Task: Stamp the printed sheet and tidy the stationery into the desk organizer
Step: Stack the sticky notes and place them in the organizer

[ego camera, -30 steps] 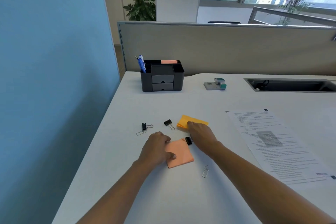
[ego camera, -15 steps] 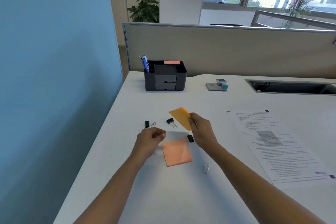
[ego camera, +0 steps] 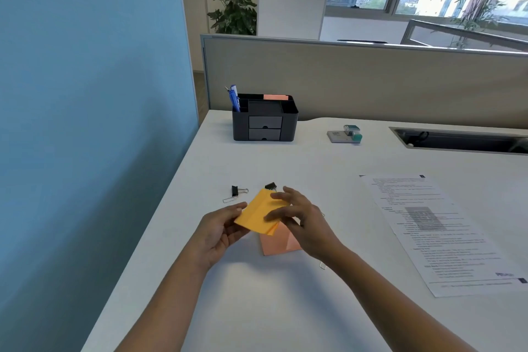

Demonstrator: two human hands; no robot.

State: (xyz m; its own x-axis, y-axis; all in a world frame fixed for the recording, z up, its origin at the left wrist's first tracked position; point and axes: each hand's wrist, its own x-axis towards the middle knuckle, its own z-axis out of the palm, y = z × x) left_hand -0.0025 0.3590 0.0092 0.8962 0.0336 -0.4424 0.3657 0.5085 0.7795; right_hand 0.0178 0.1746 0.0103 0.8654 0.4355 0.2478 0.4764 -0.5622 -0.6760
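I hold an orange sticky-note pad (ego camera: 258, 216) above the desk between both hands. My left hand (ego camera: 220, 227) grips its left edge, and my right hand (ego camera: 300, 218) holds its right side with the fingers spread over the top. A pink sticky-note pad (ego camera: 281, 244) lies flat on the desk just below them, partly hidden by my right hand. The printed sheet (ego camera: 437, 228) lies to the right. The black desk organizer (ego camera: 264, 118) stands at the back with blue pens (ego camera: 235, 97) and a pink pad in it. The stamp (ego camera: 353, 133) sits on its grey pad to the organizer's right.
Two black binder clips (ego camera: 237, 191) (ego camera: 271, 186) and a paper clip (ego camera: 228, 199) lie beyond my hands. Another paper clip (ego camera: 323, 265) peeks out by my right forearm. A cable slot (ego camera: 460, 141) is cut into the desk at the back right. A blue wall runs along the left; a partition closes off the back.
My right hand lifted the orange pad off the desk and brought it toward me. My left hand left the pink pad and took hold of the orange pad's left edge.
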